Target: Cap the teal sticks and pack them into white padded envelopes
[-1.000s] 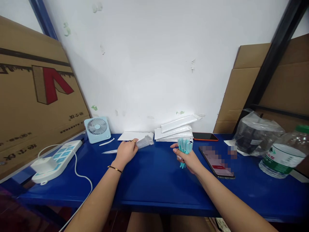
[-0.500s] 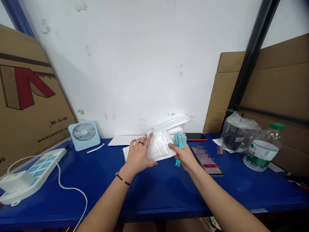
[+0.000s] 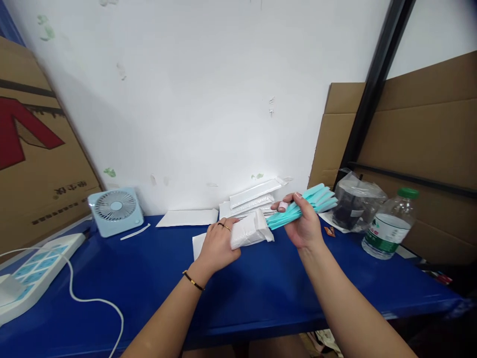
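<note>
My left hand (image 3: 219, 246) is closed round a white bubble mailer (image 3: 249, 231), whose end faces right. In my right hand (image 3: 303, 221) lies a bundle of long, slim teal plastic sticks (image 3: 320, 197); their exact kind does not show. The bundle slants, with its lower left end right at the mailer's end. I cannot tell whether any tips are inside. A pale wrap covers one finger of my right hand. Behind the hands, more white mailers (image 3: 257, 193) are stacked against the wall. Another flat white mailer (image 3: 186, 218) lies to the left.
On the blue table (image 3: 149, 278) a small fan (image 3: 116, 208) and a power strip (image 3: 40, 273) with a white cable stand at left. A bagged dark cup (image 3: 350, 209) and a water bottle (image 3: 389, 226) stand at right. Cardboard (image 3: 428, 134) lines both sides.
My right hand has turned and swung the teal bundle from upright to slanting, end toward the mailer. My left hand has closed round the mailer. The view has shifted slightly; the phones no longer show.
</note>
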Demonstrator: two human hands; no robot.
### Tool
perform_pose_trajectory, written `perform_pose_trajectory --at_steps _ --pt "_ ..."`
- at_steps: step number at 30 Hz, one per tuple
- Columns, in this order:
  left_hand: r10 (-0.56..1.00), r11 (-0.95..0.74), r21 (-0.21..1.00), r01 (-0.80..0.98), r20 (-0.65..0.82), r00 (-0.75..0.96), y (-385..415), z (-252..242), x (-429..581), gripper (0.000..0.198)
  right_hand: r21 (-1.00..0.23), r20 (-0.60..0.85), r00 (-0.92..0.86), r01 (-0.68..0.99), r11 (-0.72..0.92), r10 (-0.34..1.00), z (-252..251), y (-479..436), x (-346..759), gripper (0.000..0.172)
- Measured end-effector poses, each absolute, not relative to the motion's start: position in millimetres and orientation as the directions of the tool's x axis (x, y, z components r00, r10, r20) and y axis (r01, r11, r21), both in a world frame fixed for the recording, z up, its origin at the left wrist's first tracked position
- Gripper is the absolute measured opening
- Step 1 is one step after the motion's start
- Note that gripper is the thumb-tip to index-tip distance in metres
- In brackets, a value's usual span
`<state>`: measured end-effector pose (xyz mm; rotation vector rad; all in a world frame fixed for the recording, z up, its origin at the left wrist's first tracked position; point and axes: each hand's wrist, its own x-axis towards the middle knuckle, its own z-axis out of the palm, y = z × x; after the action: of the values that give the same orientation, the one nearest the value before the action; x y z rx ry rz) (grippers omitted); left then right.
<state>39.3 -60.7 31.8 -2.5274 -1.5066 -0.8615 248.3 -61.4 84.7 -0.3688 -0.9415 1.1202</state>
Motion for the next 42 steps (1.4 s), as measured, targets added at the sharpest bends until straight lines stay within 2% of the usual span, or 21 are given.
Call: perform_pose_trajectory --at_steps 8,12,19,22,25,29,32,37,42 --pt "0.822 -0.464 0.205 0.862 0.463 0.332 -62 30 43 0.081 -0.613 0.534 0.145 -0.612 0.499 0.833 80 -73 245 0.027" --pt "0.810 -0.520 0.260 0.813 0.453 0.373 -63 28 40 0.088 -0.670 0.523 0.134 -0.546 0.503 0.841 68 -63 244 0.030" --pt "0.790 -0.551 0.348 0.758 0.510 0.340 -66 27 39 0.088 -0.736 0.412 0.249 -0.477 0.481 0.876 45 -47 232 0.025" --pt "0.761 -0.578 0.372 0.726 0.567 0.315 -66 24 45 0.086 -0.827 0.327 0.197 -0.414 0.380 0.924 48 -52 219 0.026" --pt "0.749 -0.593 0.433 0.679 0.606 0.268 -63 23 53 0.084 -0.926 0.304 -0.021 -0.242 0.290 0.953 65 -54 209 0.028" --pt "0.756 -0.617 0.604 0.504 0.632 0.170 -52 27 59 0.078 -0.951 0.293 -0.269 0.013 0.308 0.917 105 -45 206 0.037" --pt "0.781 -0.622 0.724 0.298 0.603 0.164 -45 31 58 0.072 -0.933 0.293 -0.359 0.097 0.348 0.886 134 -39 209 0.041" --pt "0.790 -0.587 0.808 0.056 0.556 0.258 -42 34 52 0.069 -0.890 0.345 -0.396 0.149 0.430 0.851 156 -38 213 0.041" --pt "0.789 -0.560 0.828 -0.042 0.548 0.279 -42 34 50 0.071 -0.851 0.375 -0.335 0.245 0.464 0.864 155 -36 206 0.034"
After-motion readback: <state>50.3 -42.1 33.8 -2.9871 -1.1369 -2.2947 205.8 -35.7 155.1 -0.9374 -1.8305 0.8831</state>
